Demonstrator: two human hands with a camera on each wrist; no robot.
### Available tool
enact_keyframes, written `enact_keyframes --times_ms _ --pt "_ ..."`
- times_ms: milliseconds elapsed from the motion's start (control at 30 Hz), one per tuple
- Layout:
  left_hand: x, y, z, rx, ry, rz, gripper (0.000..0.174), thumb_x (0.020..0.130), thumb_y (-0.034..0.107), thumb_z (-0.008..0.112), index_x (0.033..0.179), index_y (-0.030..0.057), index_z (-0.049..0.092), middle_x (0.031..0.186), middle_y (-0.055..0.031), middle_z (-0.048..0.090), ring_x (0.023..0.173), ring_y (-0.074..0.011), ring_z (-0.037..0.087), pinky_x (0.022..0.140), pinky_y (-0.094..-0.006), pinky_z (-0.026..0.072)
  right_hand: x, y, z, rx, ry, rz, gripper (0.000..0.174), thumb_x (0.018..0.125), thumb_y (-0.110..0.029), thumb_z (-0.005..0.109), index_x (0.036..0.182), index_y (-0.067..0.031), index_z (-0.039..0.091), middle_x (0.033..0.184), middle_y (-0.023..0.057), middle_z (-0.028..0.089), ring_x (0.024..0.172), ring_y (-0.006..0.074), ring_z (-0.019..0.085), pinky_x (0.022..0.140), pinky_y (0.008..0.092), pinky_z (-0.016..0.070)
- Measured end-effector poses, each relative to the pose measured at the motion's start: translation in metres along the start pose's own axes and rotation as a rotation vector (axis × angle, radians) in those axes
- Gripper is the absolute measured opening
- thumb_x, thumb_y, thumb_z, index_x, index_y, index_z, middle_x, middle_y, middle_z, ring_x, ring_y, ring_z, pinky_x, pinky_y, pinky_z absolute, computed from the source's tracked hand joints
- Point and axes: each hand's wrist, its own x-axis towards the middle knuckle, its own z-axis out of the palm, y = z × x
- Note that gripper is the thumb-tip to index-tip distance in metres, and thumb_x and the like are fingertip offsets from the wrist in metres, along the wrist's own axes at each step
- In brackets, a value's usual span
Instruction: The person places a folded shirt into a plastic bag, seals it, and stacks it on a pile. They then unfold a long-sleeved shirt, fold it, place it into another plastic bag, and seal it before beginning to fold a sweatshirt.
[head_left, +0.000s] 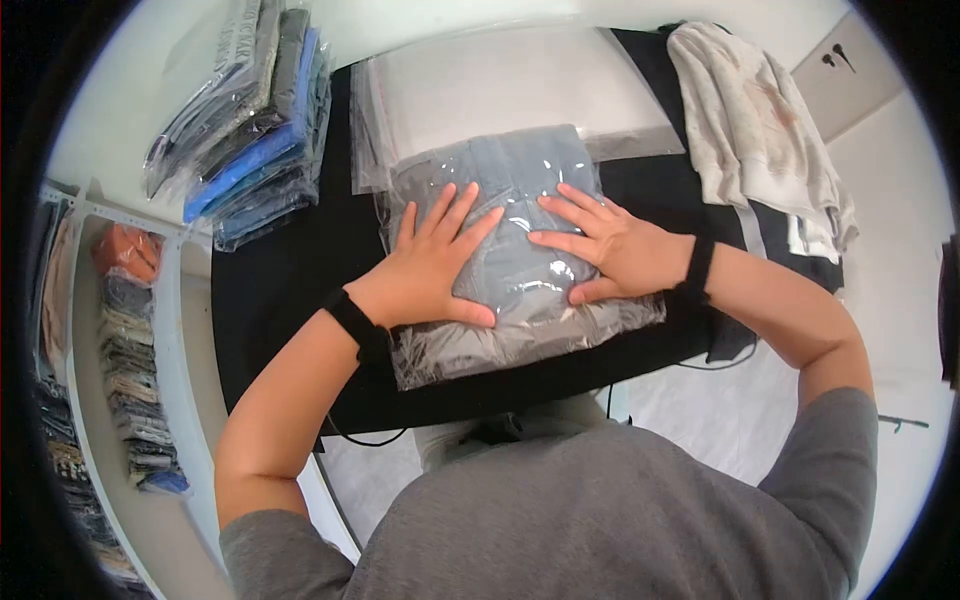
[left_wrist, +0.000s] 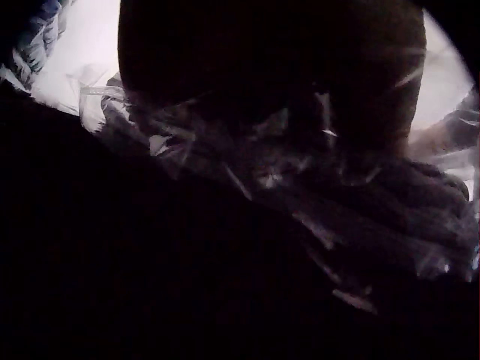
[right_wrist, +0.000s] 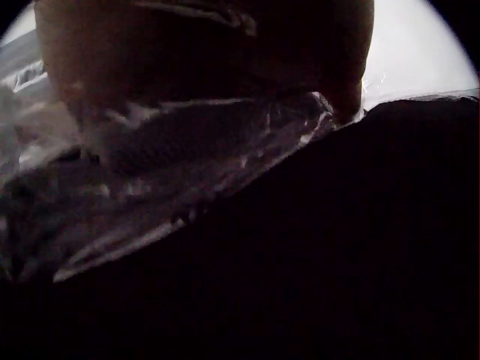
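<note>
A folded light-blue denim garment (head_left: 515,175) lies inside a clear plastic bag (head_left: 440,362) on the black table. My left hand (head_left: 432,262) rests on the bag's left part, fingers spread and the thumb stretched toward the middle. On the right part lies my right hand (head_left: 610,245), its fingers straight and pointing left across the plastic. The bag's crinkled lower end sticks out toward my body below both hands. Dark close views of the palms and the shiny plastic (left_wrist: 270,176) fill the wrist cameras; the right wrist view shows the bag's edge (right_wrist: 187,214) under the hand.
Flat clear bags (head_left: 500,80) are stacked behind the garment. Bagged folded clothes (head_left: 265,130) pile up at the back left. A light hooded sweatshirt (head_left: 755,120) lies at the back right. Shelves of folded clothes (head_left: 140,370) stand left of the black table (head_left: 290,310).
</note>
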Motion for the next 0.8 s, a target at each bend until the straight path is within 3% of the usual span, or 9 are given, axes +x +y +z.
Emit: enact_keyframes --times_ms 67,200,233,267,400,533,667,700,800 --pt "-0.001 0.002 0.001 0.010 0.011 0.011 0.110 0.062 0.072 0.060 0.144 0.0148 0.016 0.148 -0.0222 0.007 0.137 -0.0402 0.003 0.104 -0.0619 0.0095 -0.001 -0.004 -0.007 0.049 -0.079 0.021 0.074 0.079 -0.049 0.061 0.139 -0.0193 0.031 0.147 0.0156 0.015 0.136 0.0403 0.011 0.106 0.0539 0.0208" --pt "-0.001 0.003 -0.002 0.002 -0.005 -0.012 0.111 0.062 0.072 0.061 0.144 0.0156 0.014 0.148 -0.0212 0.006 0.137 -0.0393 0.003 0.105 -0.0600 0.0087 -0.011 -0.019 -0.056 0.003 -0.147 0.109 0.066 0.082 -0.046 0.059 0.137 -0.0184 0.036 0.145 0.0141 0.025 0.136 0.0371 0.014 0.107 0.0543 0.0159" --pt "-0.001 0.002 0.000 -0.006 -0.006 -0.015 0.111 0.062 0.072 0.061 0.145 0.0161 0.014 0.149 -0.0208 0.006 0.137 -0.0389 0.003 0.106 -0.0593 0.0085 -0.021 -0.035 -0.066 -0.040 0.007 0.122 0.061 0.080 -0.036 0.064 0.134 -0.0181 0.041 0.143 0.0130 0.031 0.136 0.0332 0.020 0.107 0.0524 0.0177" --pt "-0.002 0.002 0.000 0.001 0.006 -0.018 0.111 0.062 0.072 0.061 0.145 0.0161 0.014 0.149 -0.0208 0.006 0.137 -0.0389 0.003 0.106 -0.0593 0.0085 -0.030 -0.048 -0.070 -0.090 0.146 0.058 0.061 0.073 -0.022 0.070 0.129 -0.0163 0.046 0.138 0.0125 0.038 0.128 0.0319 0.034 0.104 0.0476 0.0268" --pt "-0.004 0.003 0.002 -0.030 0.036 -0.013 0.108 0.063 0.071 0.061 0.145 0.0175 0.015 0.149 -0.0203 0.007 0.138 -0.0378 0.003 0.106 -0.0588 0.0085 -0.061 -0.102 -0.047 0.064 0.061 0.121 0.062 0.064 -0.010 0.073 0.122 -0.0133 0.050 0.126 0.0123 0.047 0.109 0.0294 0.050 0.094 0.0403 0.0385" --pt "-0.010 -0.002 -0.006 -0.083 0.076 0.001 0.106 0.064 0.070 0.061 0.144 0.0171 0.017 0.149 -0.0204 0.009 0.138 -0.0369 0.004 0.107 -0.0577 0.0082 -0.071 -0.101 -0.009 0.038 0.233 0.198 0.061 0.064 -0.006 0.072 0.121 -0.0145 0.051 0.127 0.0122 0.046 0.115 0.0307 0.046 0.096 0.0412 0.0374" --pt "-0.031 0.000 -0.040 -0.244 0.306 0.081 0.089 0.069 0.049 0.070 0.140 0.0119 0.031 0.148 -0.0180 0.018 0.138 -0.0340 0.012 0.110 -0.0444 0.0145 -0.075 -0.094 0.013 0.067 0.322 0.232 0.068 0.066 -0.003 0.070 0.128 -0.0188 0.047 0.131 0.0117 0.043 0.121 0.0315 0.041 0.100 0.0419 0.0352" --pt "-0.047 0.009 -0.051 -0.219 0.402 0.122 0.072 0.073 0.036 0.070 0.133 0.0092 0.042 0.143 -0.0167 0.032 0.133 -0.0330 0.026 0.108 -0.0425 0.0218 -0.075 -0.094 0.015 0.062 0.342 0.233 0.067 0.067 -0.003 0.069 0.128 -0.0189 0.047 0.132 0.0118 0.043 0.122 0.0315 0.040 0.100 0.0419 0.0347" --pt "-0.088 0.040 -0.060 -0.102 0.299 0.311 0.060 0.076 0.030 0.069 0.127 0.0065 0.048 0.135 -0.0166 0.043 0.126 -0.0327 0.037 0.104 -0.0421 0.0298 -0.076 -0.091 0.019 0.083 0.359 0.246 0.066 0.068 -0.004 0.069 0.128 -0.0191 0.046 0.133 0.0120 0.042 0.123 0.0313 0.039 0.101 0.0419 0.0340"
